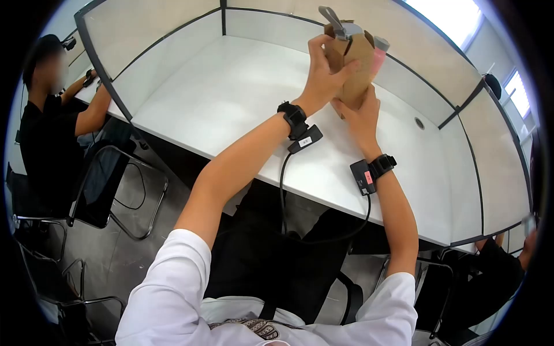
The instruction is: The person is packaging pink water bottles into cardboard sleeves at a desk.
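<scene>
A brown cardboard box (359, 68) is held up over the far part of the white desk. A grey strap-like piece and a grey-topped item stick out of its open top. On its right side shows a pink item with a grey cap (378, 56). My left hand (324, 75) grips the box from the left, thumb across its front. Lower down, my right hand (360, 115) holds the bottom of the box, its fingers wrapped round the right side. Each wrist wears a black band with a small cabled device.
The white desk (231, 98) has low partition panels (271, 26) round its back and sides. A round cable hole (419, 123) is at the right. One person (49, 127) sits at the far left near black chairs; another person (490, 277) is at the lower right.
</scene>
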Tool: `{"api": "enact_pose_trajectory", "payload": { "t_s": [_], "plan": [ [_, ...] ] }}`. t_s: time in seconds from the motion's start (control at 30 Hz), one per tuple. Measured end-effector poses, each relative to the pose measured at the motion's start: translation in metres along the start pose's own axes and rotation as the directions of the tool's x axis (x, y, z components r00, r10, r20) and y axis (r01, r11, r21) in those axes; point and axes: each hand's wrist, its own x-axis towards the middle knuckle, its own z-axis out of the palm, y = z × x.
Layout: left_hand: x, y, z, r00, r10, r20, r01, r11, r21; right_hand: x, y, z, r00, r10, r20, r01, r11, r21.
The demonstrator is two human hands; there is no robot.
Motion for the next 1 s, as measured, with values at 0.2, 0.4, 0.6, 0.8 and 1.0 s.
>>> {"api": "enact_pose_trajectory", "payload": {
  "t_s": [0.2, 0.4, 0.6, 0.8, 1.0],
  "plan": [
    [0.006, -0.009, 0.0, 0.979, 0.203, 0.01, -0.2, 0.953, 0.228, 0.003, -0.011, -0.004, 1.0, -0.015, -0.001, 0.015, 0.987, 0.161],
    [0.012, 0.004, 0.002, 0.995, 0.079, 0.057, -0.085, 0.992, 0.097, 0.002, -0.007, -0.001, 1.0, -0.011, -0.028, 0.015, 0.991, 0.134],
    [0.018, 0.009, -0.002, 0.994, 0.042, 0.1, -0.042, 0.999, 0.002, 0.003, -0.012, -0.003, 1.0, -0.004, -0.008, 0.005, 0.99, 0.14],
    [0.021, 0.022, -0.006, 0.989, 0.091, 0.117, -0.111, 0.977, 0.183, 0.005, -0.012, -0.004, 0.999, 0.022, 0.042, -0.03, 0.98, 0.196],
    [0.016, 0.024, -0.006, 0.982, 0.159, 0.102, -0.17, 0.979, 0.108, 0.005, -0.013, -0.003, 0.997, 0.035, 0.062, -0.049, 0.969, 0.24]
  ]
}}
